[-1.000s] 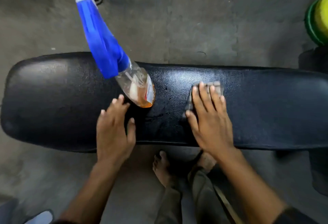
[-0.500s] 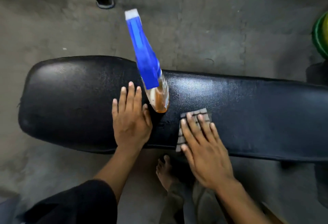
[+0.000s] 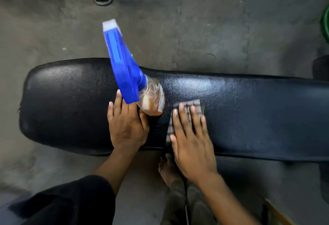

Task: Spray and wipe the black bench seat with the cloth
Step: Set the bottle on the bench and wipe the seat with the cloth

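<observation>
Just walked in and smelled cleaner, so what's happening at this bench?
A person is wiping down the black bench seat. The right hand lies flat on a checked cloth, pressing it onto the seat near the front edge. The left hand rests flat on the seat beside a spray bottle with a blue trigger head, which stands on the seat, not gripped.

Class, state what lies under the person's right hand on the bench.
A checked cloth lies under the right hand, flat on the black bench seat; most of it is covered.
</observation>
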Motion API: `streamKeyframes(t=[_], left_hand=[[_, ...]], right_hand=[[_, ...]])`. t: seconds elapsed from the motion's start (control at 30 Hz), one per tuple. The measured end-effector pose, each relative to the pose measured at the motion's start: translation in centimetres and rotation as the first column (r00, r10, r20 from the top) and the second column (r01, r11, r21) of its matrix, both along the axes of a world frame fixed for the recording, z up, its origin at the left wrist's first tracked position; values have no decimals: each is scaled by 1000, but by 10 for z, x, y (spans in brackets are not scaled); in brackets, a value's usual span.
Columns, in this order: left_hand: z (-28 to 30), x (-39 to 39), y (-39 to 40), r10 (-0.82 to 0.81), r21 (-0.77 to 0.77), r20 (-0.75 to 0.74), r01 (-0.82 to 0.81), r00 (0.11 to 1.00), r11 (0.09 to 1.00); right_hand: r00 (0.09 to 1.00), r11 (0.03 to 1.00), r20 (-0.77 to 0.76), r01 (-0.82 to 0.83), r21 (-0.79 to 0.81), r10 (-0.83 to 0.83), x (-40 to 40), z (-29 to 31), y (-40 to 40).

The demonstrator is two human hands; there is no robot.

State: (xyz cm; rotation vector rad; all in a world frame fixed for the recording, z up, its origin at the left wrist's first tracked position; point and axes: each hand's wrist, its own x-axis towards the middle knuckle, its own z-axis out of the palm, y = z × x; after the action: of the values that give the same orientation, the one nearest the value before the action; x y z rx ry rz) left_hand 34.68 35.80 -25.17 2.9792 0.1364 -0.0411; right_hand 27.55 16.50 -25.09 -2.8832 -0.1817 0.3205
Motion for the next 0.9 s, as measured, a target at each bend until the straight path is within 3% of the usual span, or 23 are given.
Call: streamKeyframes(t=[0.13,0.37,0.67,0.9], left_hand=[[4,2,-3,7,32,-48,-5,999,999],[1,2,-2,-5,55,-39,7,999,998],[-1,1,1,-26,7,36,26,999,1000],[-10,0,8,-32,-27,50,34,998,999]], right_hand=[[999,999,-13,-53,-11,53,-17,-3,-24],[978,978,-21,207,6,-207,94,-3,-15],[993,993,-11,117,-19,-117,-26,0,46],[897,895,-23,438,-83,-441,35,4,24]])
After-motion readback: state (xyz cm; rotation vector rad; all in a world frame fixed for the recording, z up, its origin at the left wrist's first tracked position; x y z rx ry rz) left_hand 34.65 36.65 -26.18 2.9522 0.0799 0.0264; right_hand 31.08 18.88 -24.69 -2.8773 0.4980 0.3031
